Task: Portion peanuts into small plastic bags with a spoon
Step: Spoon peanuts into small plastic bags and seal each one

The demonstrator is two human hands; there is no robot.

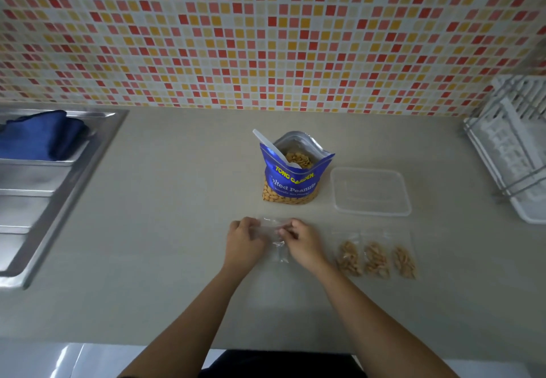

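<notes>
1. Head view, the step: this looks like opening a fresh bag. The left hand (pixel 243 243) and right hand (pixel 302 243) each pinch the top of a clear empty bag (pixel 280 255) with curled fingers.
2. Doing it well: I'd rub the two film layers apart at the mouth and pull it wide. One hand should keep hold of the rim so the bag stays gaping for the spoon.
3. Where it lies: the empty bag is flat on the table (pixel 165 230), directly between the hands, and its lower corner shows below the fingers.
4. Supplies: the peanut pouch (pixel 291 184) stands open just beyond the hands, with the white spoon (pixel 273 148) resting inside it.
5. Done so far: three filled bags (pixel 375 259) lie in a row just right of the right hand.
</notes>
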